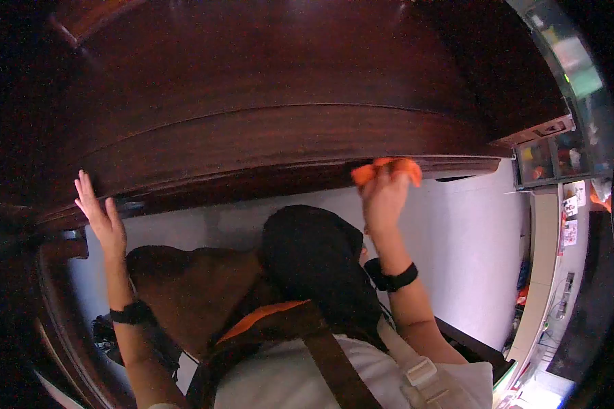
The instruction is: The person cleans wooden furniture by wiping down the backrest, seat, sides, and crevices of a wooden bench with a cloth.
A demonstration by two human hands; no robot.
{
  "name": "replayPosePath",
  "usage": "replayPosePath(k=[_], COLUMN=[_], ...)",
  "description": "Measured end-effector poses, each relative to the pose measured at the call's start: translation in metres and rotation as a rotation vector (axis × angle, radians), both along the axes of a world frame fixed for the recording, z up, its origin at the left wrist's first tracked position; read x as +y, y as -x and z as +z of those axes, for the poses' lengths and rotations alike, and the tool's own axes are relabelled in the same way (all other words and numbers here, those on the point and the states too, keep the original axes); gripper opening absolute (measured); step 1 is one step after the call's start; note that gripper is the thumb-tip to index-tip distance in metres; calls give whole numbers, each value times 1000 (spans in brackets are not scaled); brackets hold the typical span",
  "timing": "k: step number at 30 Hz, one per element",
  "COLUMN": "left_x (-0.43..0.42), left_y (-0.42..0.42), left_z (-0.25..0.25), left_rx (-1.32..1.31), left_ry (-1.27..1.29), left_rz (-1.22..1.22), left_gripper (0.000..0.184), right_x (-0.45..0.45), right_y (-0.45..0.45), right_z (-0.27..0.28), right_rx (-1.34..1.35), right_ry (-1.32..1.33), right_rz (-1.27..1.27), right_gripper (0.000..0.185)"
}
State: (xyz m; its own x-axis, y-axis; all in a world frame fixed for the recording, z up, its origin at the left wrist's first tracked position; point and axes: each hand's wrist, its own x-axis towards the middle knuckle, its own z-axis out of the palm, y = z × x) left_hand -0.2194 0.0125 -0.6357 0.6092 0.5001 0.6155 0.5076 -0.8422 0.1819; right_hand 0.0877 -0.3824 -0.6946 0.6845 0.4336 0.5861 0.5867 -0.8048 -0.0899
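My right hand is closed on a bunched orange cloth. The cloth lies against the front edge of a broad piece of dark reddish-brown wooden furniture, right of the middle. Over at the left, my left hand is raised with its fingers stretched out and holds nothing. Its fingertips are near the left part of the same wooden edge; whether they touch it I cannot tell. A dark band circles each of my wrists.
Below the wooden edge is a pale floor, with my bent legs close to the furniture. A glass-fronted cabinet stands at the right, above a light-coloured panel. Dark wooden parts rise on the left.
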Motion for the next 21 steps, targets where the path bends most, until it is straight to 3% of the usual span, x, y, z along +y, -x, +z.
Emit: replayPosePath(k=[1, 3, 7, 9, 10, 12, 13, 14, 16, 19, 21], left_x=[2, 6, 7, 6, 5, 15, 15, 15, 16, 20, 21], left_y=[-5, 0, 8, 15, 18, 27, 31, 32, 31, 32, 34], left_z=[-1, 0, 1, 9, 12, 9, 9, 12, 12, 4, 2], left_rx=[-17, -52, -92, -34, -21, 59, 69, 83, 92, 12, -29], left_ry=[-20, 8, 46, 80, 85, 65, 82, 65, 60, 59, 75], left_rz=[-17, -51, -109, -99, -142, -153, -122, -153, -171, -223, -241], left_gripper=[57, 57, 60, 60, 60, 60, 60, 61, 62, 70, 71], right_x=[16, 48, 76, 89, 83, 51, 29, 0, -33, -21, 25], right_y=[11, 39, 66, 64, 49, 14, -8, -26, -45, -32, -16], right_z=[8, 24, 19, 19, 16, 17, 19, 3, 14, 11, 2], right_rx=[96, 84, 104, -77, 428, -16, 56, 197, 1, -105, -289], right_ry=[17, 96, 198, 96, 135, 207, 294, 346, 566, 620, 551], right_rz=[30, 93, 321, 729, 667, 884, 912, 740, 587, 546, 711], right_gripper=[31, 16, 15, 14, 16, 27, 32, 33, 31, 24, 18])
